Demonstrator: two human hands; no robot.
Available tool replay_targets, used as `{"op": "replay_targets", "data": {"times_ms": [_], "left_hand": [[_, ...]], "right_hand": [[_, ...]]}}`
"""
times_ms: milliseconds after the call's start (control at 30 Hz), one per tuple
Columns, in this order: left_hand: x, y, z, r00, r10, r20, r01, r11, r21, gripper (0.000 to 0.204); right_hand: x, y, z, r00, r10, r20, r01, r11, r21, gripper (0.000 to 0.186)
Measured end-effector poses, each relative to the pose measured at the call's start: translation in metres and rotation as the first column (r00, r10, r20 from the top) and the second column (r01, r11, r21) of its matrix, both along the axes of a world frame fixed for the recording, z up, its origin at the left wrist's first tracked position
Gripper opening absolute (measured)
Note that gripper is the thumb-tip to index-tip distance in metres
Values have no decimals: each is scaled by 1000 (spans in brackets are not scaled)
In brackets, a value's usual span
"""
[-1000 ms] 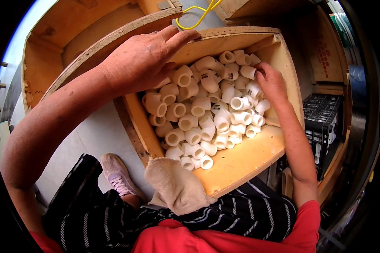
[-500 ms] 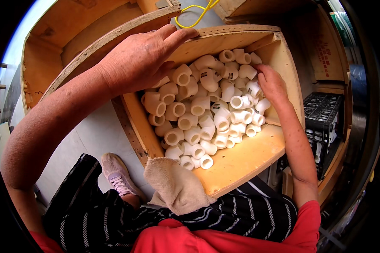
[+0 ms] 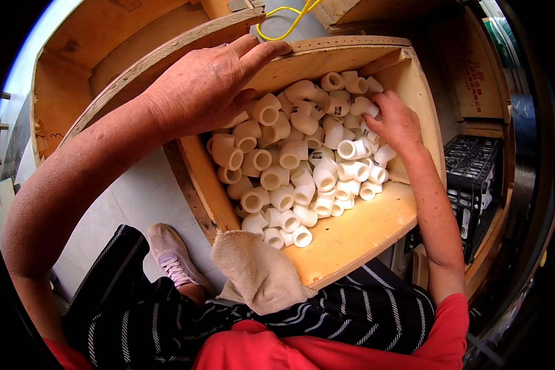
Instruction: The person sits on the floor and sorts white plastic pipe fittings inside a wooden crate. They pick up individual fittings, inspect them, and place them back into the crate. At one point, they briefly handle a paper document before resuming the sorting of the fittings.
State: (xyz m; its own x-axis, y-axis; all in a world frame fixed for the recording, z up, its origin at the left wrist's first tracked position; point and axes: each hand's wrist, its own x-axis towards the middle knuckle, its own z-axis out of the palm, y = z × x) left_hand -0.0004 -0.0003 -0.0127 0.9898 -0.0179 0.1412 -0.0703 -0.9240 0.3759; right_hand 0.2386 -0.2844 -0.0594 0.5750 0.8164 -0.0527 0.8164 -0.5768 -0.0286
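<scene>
Grey floor (image 3: 135, 197) shows beside a wooden box (image 3: 351, 240) heaped with white pipe elbows (image 3: 293, 154). At the heap's far right, the right hand (image 3: 398, 120) pinches one elbow (image 3: 365, 106) between thumb and fingers. The left hand (image 3: 213, 83) lies over the far rim; how firmly it grips, I cannot tell.

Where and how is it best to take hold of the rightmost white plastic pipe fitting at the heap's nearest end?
Probably pinch this white plastic pipe fitting by its open end's outer wall, coming from the right: the opening faces the camera, neighbouring fittings crowd its left, and bare yellowish wooden box floor lies right.
</scene>
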Motion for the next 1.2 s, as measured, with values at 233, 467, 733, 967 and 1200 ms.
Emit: {"op": "replay_targets", "data": {"times_ms": [233, 467, 733, 967, 1200], "left_hand": [[0, 1, -1, 1000, 1, -1, -1, 1000, 0, 75], [0, 1, -2, 1000, 7, -2, -7, 1000, 15, 77], [0, 2, -4, 1000, 3, 24, -4, 999, 32, 78], [0, 0, -2, 1000, 2, 22, -3, 1000, 31, 78], [0, 1, -1, 1000, 3, 9, -3, 1000, 15, 79]], "right_hand": [[0, 1, -1, 967, -135, -216, 160, 981, 106, 39], [3, -2, -10, 995, -30, -95, 40, 994, 106, 37], [-3, 4, -8, 997, 33, 74, -39, 997, 74, 33], [4, -1, -15, 996, 24, 84, -31, 996, 86, 30], [0, 5, -11, 994, 31, 109, -37, 998, 55, 28]]}}
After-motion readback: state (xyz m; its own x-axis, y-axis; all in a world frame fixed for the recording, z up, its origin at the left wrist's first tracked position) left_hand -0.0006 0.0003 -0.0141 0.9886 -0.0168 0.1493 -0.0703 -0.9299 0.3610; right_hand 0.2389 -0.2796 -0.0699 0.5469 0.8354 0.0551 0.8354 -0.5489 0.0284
